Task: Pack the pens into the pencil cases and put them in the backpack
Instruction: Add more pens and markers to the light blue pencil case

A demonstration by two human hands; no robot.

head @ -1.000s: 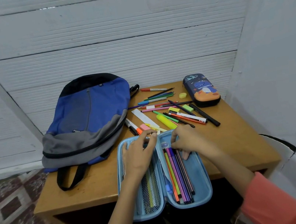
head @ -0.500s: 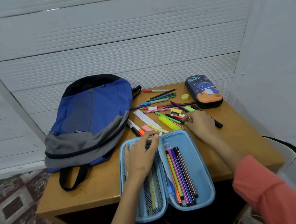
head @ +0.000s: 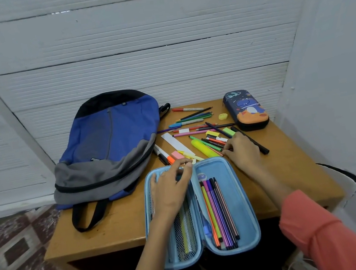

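Note:
An open light blue pencil case (head: pixel 236 172) lies at the table's front edge. Several thin felt pens (head: pixel 219 212) lie in its right half, and a mesh pocket fills the left half. My left hand (head: pixel 169 190) rests on the left half, its thumb and forefinger gripping the case's top edge at the spine. Just beyond the case's top right corner, my right hand (head: pixel 242 152) pinches thin pens at the near end of the loose pile of pens (head: pixel 193 123). A blue and grey backpack (head: pixel 108 145) lies zipped at the left. A dark dinosaur pencil case (head: pixel 246 110) sits shut at the back right.
A yellow highlighter (head: pixel 202 148), a white ruler (head: pixel 176 144), a pink eraser (head: pixel 177 154) and a black marker (head: pixel 252 141) lie among the pens. The wooden table (head: pixel 117 226) is small, with white walls behind and to the right. Patterned floor lies to the left.
My right hand left the open case and reached forward to the loose pens, where it now pinches some. My left hand stayed on the case.

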